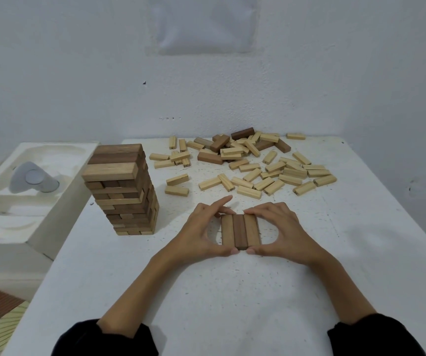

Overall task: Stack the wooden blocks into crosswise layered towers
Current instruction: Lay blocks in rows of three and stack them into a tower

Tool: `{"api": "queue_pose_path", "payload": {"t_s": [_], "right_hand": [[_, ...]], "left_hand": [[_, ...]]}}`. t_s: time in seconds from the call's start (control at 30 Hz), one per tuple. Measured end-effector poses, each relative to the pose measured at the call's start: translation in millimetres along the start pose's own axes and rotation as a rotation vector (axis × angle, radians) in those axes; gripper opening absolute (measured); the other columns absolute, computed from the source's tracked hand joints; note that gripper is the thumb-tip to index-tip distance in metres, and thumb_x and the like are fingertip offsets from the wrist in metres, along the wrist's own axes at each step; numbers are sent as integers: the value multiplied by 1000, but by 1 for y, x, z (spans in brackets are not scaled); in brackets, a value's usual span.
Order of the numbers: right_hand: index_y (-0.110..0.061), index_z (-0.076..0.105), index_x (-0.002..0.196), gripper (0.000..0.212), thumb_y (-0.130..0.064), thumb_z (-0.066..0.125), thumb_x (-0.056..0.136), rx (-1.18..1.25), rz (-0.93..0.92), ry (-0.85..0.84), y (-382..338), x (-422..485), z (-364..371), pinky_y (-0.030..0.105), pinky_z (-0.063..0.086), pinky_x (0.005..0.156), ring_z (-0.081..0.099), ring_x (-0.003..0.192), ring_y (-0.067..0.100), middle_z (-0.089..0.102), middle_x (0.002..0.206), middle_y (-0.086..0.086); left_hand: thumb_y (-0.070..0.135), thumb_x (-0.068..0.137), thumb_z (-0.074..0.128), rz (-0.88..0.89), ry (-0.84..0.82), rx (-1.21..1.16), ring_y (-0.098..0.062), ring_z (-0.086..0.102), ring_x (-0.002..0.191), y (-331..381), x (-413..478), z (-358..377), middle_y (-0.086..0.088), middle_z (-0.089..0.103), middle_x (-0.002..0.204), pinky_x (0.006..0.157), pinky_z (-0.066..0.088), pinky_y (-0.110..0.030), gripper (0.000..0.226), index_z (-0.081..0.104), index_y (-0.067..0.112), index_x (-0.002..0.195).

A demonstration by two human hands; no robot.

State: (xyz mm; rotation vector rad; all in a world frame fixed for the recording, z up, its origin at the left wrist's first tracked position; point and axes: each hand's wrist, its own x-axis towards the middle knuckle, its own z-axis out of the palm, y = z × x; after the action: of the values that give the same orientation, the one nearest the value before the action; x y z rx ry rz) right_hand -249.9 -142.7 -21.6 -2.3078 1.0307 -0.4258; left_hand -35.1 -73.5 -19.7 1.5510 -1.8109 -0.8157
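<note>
three-block row sits flat on the table, directly between both hands; blocks lie long sides touching, long axis running away from the person; outer two are light tan, middle one darker brown; rectangular bars, squared edges, smooth faces with visible grain; near ends roughly flush.

left hand cups the row's left side; thumb tip on the near end, curled fingers on the far end, index finger sticking out straight beyond the row; gripping. right hand mirrors it on the right side; thumb on the near end, fingers bent over the far end; also gripping. the two thumb tips nearly meet at the middle block's near end.

finished tower stands to the left of the left hand, close but apart; many crosswise layers, three bars each, mixed tan and dark brown; some layers slightly misaligned, top layer runs left-right.

loose blocks lie scattered beyond both hands; mostly pale pine-coloured, a few brown ones heaped at the far edge; some show dark marks on end faces, too small to read.

table top is white, matte, speckled with small debris; wall behind is white and rough-textured; moulded white foam tray sits further left past the tower, holding a grey rounded object; black sleeves cover both forearms.
</note>
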Motion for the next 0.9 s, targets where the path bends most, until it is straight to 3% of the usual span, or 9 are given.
{"api": "queue_pose_path", "payload": {"t_s": [0.07,0.23,0.53,0.7,0.9], "right_hand": [[-47,38,129,84,-76,59,53,-11,7,-10,0,1,0,29,23,98,26,118,0,39,125,-24],[-51,35,124,79,-78,56,53,0,-16,2,0,-1,1,27,21,96,27,117,-1,39,124,-26],[-41,46,124,75,-69,59,57,1,-86,13,-1,6,8,23,25,95,33,112,-1,43,118,-20],[-44,45,119,70,-66,63,55,32,-99,1,-7,4,6,11,22,94,32,114,-7,43,116,-26],[-43,48,119,71,-64,67,55,65,-109,58,-20,0,-5,23,33,94,35,113,-8,44,117,-29]], "left_hand": [[44,60,85,11,-9,18,3,35,116,0,0,-1,24,47,125,90,32,-14,101,26,43,142],[66,53,73,20,-10,117,3,37,112,-1,3,-1,19,45,120,94,37,-22,88,45,36,131],[57,54,74,37,-11,88,2,40,108,-2,5,-4,22,48,112,85,29,-4,72,54,35,120],[56,52,77,36,-11,78,2,42,107,0,2,-6,24,49,110,86,32,-7,71,55,38,116],[59,51,75,75,-17,102,0,43,110,15,1,-19,18,51,115,88,39,-17,72,54,39,117]]}}
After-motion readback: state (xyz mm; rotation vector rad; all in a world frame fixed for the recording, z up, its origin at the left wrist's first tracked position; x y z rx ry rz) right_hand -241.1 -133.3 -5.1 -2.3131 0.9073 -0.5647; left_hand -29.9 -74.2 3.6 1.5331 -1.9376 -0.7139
